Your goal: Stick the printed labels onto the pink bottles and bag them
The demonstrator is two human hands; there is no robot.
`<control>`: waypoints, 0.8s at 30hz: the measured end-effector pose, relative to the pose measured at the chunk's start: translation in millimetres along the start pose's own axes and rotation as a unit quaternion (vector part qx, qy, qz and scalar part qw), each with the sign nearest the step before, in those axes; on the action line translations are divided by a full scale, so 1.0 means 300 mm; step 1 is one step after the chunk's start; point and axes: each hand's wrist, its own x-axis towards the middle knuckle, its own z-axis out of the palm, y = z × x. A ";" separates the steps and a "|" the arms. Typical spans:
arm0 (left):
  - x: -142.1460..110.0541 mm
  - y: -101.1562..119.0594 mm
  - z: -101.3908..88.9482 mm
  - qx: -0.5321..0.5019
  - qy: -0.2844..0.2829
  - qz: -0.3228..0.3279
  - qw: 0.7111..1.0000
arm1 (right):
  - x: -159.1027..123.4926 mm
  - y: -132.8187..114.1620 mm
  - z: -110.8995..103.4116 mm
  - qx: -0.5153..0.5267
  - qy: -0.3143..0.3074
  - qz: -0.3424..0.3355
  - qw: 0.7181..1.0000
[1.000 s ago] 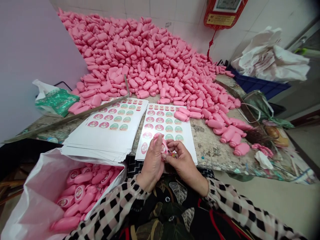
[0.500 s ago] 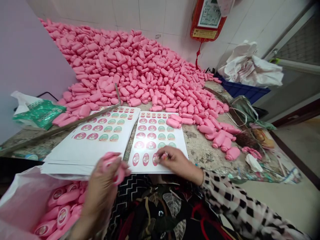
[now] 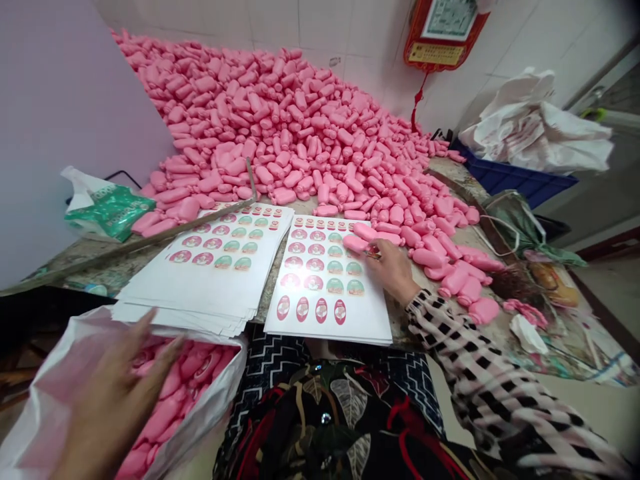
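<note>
My left hand (image 3: 117,393), blurred, hangs over the white bag (image 3: 53,373) at the lower left with its fingers spread and nothing in them. Inside the bag lie pink plastic bottles (image 3: 167,393), a few showing round labels. At the right edge of the sticker sheet (image 3: 300,325), my right hand (image 3: 393,268) is closed in a pinch beside a loose pink bottle (image 3: 354,244). Something small and dark shows at its fingertips, too small to name. Printed on the sheet are rows of pink and green labels and a bottom row of upright pink oval labels (image 3: 321,310).
A big heap of pink bottles (image 3: 280,127) covers the back of the table. Left of the sheet lies a stack of sticker sheets (image 3: 175,290) under a long metal bar (image 3: 130,248). A green plastic packet (image 3: 113,213) and a blue crate (image 3: 525,183) flank the heap.
My left hand has moved from the sheets down to the bag and let go of the pink bottle it held. My right hand has gone from the bottom labels up and right toward the loose bottles.
</note>
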 end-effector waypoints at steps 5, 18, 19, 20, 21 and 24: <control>0.000 0.233 0.161 -0.065 -0.069 0.195 0.976 | -0.174 -0.115 -0.098 0.196 -0.057 -0.026 0.979; -0.033 0.386 0.361 -0.132 -0.316 0.203 0.917 | -0.392 -0.140 -0.064 0.283 -0.182 0.067 0.939; -0.030 0.384 0.360 -0.099 -0.303 0.221 0.922 | -0.386 -0.127 -0.049 0.225 -0.155 0.056 0.960; -0.027 0.385 0.360 -0.070 -0.295 0.240 0.922 | -0.381 -0.120 -0.035 0.172 -0.135 0.043 0.975; -0.025 0.388 0.361 -0.046 -0.291 0.260 0.920 | -0.376 -0.119 -0.025 0.126 -0.121 0.032 0.984; -0.029 0.404 0.377 0.020 -0.298 0.295 0.908 | -0.366 -0.137 -0.007 0.033 -0.094 0.008 0.995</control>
